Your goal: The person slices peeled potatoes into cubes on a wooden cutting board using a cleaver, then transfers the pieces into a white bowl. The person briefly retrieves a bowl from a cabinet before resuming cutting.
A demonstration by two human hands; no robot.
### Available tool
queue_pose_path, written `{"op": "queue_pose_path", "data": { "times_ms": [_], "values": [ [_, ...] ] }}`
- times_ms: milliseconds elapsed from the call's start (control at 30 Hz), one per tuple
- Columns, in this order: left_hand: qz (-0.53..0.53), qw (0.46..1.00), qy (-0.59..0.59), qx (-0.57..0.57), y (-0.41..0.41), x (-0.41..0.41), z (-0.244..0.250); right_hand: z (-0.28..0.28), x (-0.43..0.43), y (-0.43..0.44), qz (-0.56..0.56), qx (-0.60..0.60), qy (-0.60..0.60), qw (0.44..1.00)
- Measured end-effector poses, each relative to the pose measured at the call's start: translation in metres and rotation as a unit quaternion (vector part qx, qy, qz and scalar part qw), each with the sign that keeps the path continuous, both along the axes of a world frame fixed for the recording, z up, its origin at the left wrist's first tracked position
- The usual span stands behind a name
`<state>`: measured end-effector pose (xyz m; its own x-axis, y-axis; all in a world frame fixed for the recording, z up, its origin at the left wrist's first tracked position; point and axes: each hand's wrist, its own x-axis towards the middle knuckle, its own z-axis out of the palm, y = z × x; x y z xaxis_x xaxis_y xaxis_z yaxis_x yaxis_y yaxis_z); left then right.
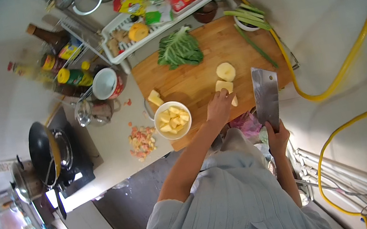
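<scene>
My left hand rests on the wooden cutting board, its fingertips pressed on a flat-cut piece of peeled potato. Another pale cut piece shows beside these fingers, partly hidden by them. Just beyond lies a round potato piece, cut face up. The handle of a Chinese cleaver is in my right hand; its broad blade appears over the board's right part, apart from the potato. To the left, a white bowl holds several potato chunks, with a loose piece behind it.
A leafy green lies at the board's back, green stalks at its right. Chopped pinkish pieces lie on the counter. A white rack with packets stands behind; a wok is far left. A yellow hose hangs right.
</scene>
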<state>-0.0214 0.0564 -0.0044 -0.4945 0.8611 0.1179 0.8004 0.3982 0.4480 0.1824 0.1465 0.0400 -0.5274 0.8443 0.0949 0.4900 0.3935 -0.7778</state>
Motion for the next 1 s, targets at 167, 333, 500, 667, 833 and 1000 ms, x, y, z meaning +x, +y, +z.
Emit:
{"op": "queue_pose_path", "data": {
  "times_ms": [167,333,500,667,833,1000],
  "values": [
    [-0.09,0.962,0.174,-0.191,0.034,-0.002,0.008,-0.003,0.025,-0.004,-0.039,0.007,-0.029,0.999],
    [-0.107,0.968,0.173,-0.15,0.037,-0.007,0.0,-0.009,0.036,-0.005,-0.038,0.056,-0.03,0.997],
    [0.051,0.975,-0.211,0.036,0.006,-0.002,0.012,0.002,0.014,-0.007,0.016,0.052,-0.035,0.998],
    [0.214,0.868,-0.42,0.157,-0.043,0.004,0.046,0.024,-0.032,-0.015,0.177,0.173,-0.004,0.969],
    [0.289,0.745,-0.503,0.329,-0.088,0.008,0.025,0.031,-0.073,-0.036,0.306,0.221,0.011,0.926],
    [0.338,0.676,-0.503,0.42,-0.118,0.011,0.03,0.04,-0.1,-0.061,0.394,0.244,-0.017,0.886]
  ]
}}
